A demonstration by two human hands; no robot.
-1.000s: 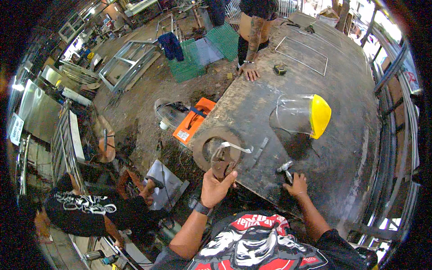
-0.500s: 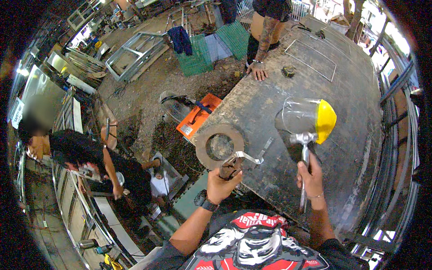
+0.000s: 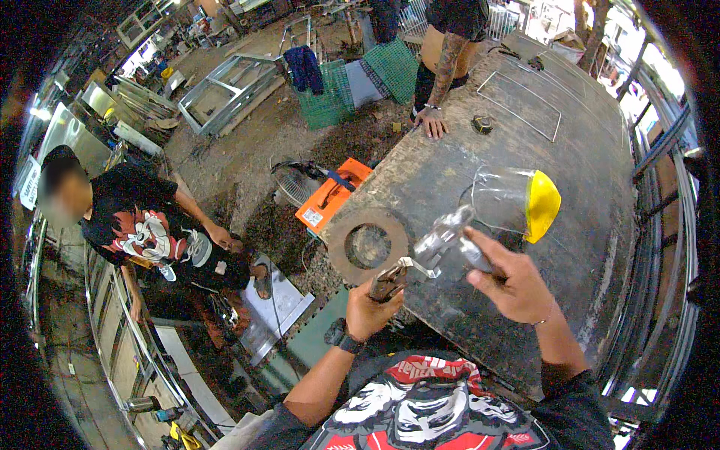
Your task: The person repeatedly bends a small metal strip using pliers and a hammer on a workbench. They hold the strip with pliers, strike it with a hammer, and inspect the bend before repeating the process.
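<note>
Metal strip [image 3: 421, 267], hammer [image 3: 444, 234] gripped

Pliers [image 3: 388, 283] are clamped in left grip [image 3: 367, 311]; strip, likely light, stiff, is pinched by its end above worktop [image 3: 480, 341]. Hammer, probably head-heavy, is clenched by handle [image 3: 475, 256] in right grip [image 3: 517, 289].

Showing white lettering [image 3: 426, 367] on the black, red-printed fabric shirt [image 3: 431, 409], dark lettering on the white rectangular sign [image 3: 30, 184]; bearing a tiny, unreadable white label [image 3: 310, 216] on the orange boxy case [image 3: 346, 194].

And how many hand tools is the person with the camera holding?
2: the hammer in the right hand, and the dark pliers-like tool in the left hand. Smaller ones inside the grip could be hidden.
</note>
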